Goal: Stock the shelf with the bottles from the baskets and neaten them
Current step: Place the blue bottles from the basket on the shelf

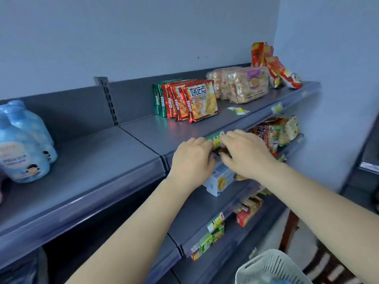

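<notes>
Both hands meet at the front rail of the top shelf (pixel 143 140). My left hand (pixel 190 158) and my right hand (pixel 246 152) pinch a green and yellow price tag (pixel 215 138) in that rail, fingertips almost touching. Light blue bottles (pixel 22 148) with cartoon labels stand on the left shelf board, far from both hands. A white slotted basket (pixel 270 267) sits at the bottom right, with something blue just visible inside.
Red and green cracker packs (pixel 192 101), clear bags of biscuits (pixel 244 85) and red snack bags (pixel 274 66) stand on the right half of the top shelf. A loose tag (pixel 238 110) lies there. Lower shelves hold boxes and packets. A wall corner closes the right.
</notes>
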Available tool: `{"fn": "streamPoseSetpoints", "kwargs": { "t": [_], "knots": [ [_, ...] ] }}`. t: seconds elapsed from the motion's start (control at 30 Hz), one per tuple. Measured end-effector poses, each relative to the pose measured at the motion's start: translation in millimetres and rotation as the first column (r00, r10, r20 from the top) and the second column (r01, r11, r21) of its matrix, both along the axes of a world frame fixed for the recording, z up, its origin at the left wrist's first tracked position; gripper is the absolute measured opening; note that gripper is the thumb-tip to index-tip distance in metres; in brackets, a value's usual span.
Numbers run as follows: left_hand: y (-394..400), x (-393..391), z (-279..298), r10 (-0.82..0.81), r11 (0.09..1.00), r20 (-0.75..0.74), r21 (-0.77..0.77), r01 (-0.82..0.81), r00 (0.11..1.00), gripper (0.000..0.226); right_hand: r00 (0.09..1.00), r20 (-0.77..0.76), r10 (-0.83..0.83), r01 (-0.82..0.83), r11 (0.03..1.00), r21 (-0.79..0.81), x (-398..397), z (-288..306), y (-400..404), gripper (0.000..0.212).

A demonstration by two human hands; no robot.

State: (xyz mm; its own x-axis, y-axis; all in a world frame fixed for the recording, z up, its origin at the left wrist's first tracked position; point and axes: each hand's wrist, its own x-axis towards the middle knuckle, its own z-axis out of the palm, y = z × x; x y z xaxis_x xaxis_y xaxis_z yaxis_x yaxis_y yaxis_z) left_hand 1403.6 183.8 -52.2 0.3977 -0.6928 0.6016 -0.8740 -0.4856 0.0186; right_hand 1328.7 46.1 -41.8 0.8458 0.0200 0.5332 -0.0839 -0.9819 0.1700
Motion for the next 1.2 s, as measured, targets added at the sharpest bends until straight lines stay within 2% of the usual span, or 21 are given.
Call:
{"fn": "streamPoseSetpoints", "kwargs": {
  "t": [0.1, 0.33, 0.5, 0.77, 0.93, 1.0, 1.13, 1.2],
  "knots": [
    [-40, -14, -21, -0.117, 0.989, 0.044, 0.097, 0.113, 0.992, 0.023, 0.991, -0.065, -0.121, 0.122, 0.992, 0.018, -36, -23, -32, 0.019],
    [-114, -62, -86, -0.318, 0.895, -0.087, 0.301, 0.329, 0.944, 0.025, 0.906, -0.270, -0.327, 0.374, 0.917, 0.143, -121, -89, -76, 0.027],
    [-151, -108, -146, -0.401, 0.778, -0.192, 0.445, 0.444, 0.896, 0.022, 0.812, -0.425, -0.400, 0.517, 0.830, 0.208, -174, -153, -92, 0.027],
    [-175, -167, -247, -0.387, 0.582, -0.343, 0.629, 0.516, 0.856, 0.023, 0.621, -0.671, -0.405, 0.694, 0.682, 0.230, -235, -254, -95, 0.026],
    [-175, -195, -315, -0.359, 0.450, -0.483, 0.660, 0.602, 0.799, 0.024, 0.504, -0.784, -0.361, 0.791, 0.558, 0.251, -256, -319, -85, 0.027],
    [-175, -204, -344, -0.333, 0.392, -0.531, 0.674, 0.627, 0.779, 0.026, 0.475, -0.812, -0.339, 0.801, 0.549, 0.240, -262, -352, -83, 0.030],
    [-174, -217, -402, -0.200, 0.354, -0.604, 0.690, 0.631, 0.772, 0.030, 0.443, -0.839, -0.317, 0.816, 0.530, 0.230, -267, -424, -80, 0.028],
    [-173, -221, -432, -0.132, 0.330, -0.629, 0.700, 0.633, 0.766, 0.030, 0.415, -0.853, -0.315, 0.809, 0.556, 0.188, -269, -453, -77, 0.033]
  ]
}}
